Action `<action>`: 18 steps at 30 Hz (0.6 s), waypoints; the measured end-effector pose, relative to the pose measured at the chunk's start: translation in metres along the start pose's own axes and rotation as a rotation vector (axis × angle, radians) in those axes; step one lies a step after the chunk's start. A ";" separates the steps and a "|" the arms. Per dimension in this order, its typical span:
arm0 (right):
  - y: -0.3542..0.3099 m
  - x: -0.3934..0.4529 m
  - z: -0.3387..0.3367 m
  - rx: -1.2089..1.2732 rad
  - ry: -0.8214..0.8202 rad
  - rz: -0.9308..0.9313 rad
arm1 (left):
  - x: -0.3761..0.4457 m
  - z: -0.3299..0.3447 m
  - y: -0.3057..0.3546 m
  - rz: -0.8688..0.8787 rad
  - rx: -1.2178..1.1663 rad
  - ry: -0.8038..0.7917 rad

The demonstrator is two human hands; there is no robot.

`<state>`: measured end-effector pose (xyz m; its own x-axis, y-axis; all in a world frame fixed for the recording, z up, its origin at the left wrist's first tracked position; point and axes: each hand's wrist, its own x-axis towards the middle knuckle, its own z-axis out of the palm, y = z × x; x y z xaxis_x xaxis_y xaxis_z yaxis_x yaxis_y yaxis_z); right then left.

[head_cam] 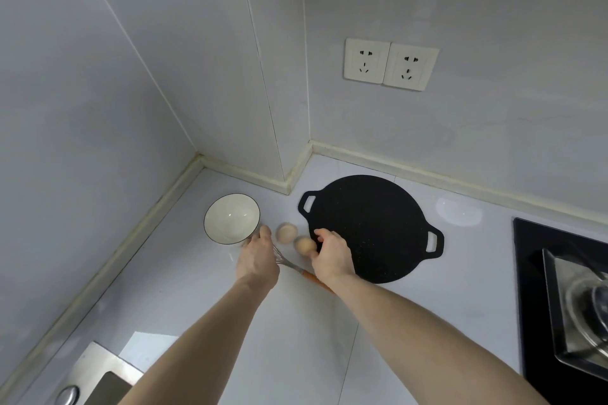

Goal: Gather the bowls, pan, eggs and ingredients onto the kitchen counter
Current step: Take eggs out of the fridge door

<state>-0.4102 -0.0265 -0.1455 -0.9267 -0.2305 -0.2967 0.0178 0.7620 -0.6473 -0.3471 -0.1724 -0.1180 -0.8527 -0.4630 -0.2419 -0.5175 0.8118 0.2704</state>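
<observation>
One pale brown egg (304,245) is apparently cupped by the curled right hand (330,255), just left of the flat black two-handled pan (371,227).

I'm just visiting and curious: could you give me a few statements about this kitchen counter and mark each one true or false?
1. The white ceramic bowl with a dark rim is empty. True.
2. Two pale brown eggs lie between the bowl and the flat black round pan with two loop handles. True.
3. The pan sits on the stove. False: it lies on the pale counter, left of the black stove.
4. The right hand is at the bowl. False: it touches the nearer egg; the left hand is beside the bowl.
</observation>
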 end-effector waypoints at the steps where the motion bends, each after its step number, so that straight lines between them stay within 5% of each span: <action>1: 0.000 0.002 0.000 0.007 -0.008 0.007 | 0.000 0.002 -0.001 0.001 -0.005 0.010; 18: 0.006 -0.007 -0.011 0.032 -0.037 0.009 | -0.002 0.007 0.002 0.057 -0.014 0.045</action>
<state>-0.4078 -0.0132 -0.1398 -0.9119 -0.2466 -0.3280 0.0382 0.7448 -0.6662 -0.3463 -0.1674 -0.1236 -0.8829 -0.4323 -0.1833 -0.4689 0.8324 0.2954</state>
